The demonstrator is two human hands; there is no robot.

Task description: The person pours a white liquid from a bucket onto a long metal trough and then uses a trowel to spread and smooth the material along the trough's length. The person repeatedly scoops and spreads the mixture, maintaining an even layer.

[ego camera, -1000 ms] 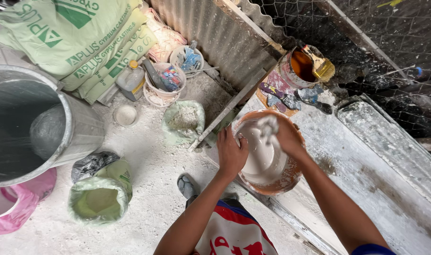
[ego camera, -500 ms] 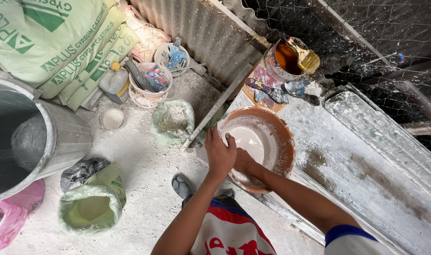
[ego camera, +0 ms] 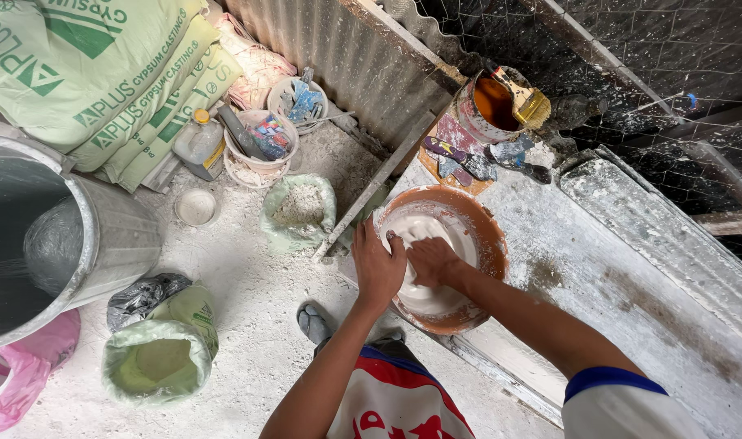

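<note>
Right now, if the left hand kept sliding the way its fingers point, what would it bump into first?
The left hand points up across the white paste, so it would probably meet the far rim of the orange bowl first; depth is hard to judge.

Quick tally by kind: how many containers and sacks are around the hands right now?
Bowls and tubs: 4 – orange bowl, two white tubs, small white bowl
Open green bags: 2
Paint cans: 1
Metal bins: 1
Total: 8
</note>
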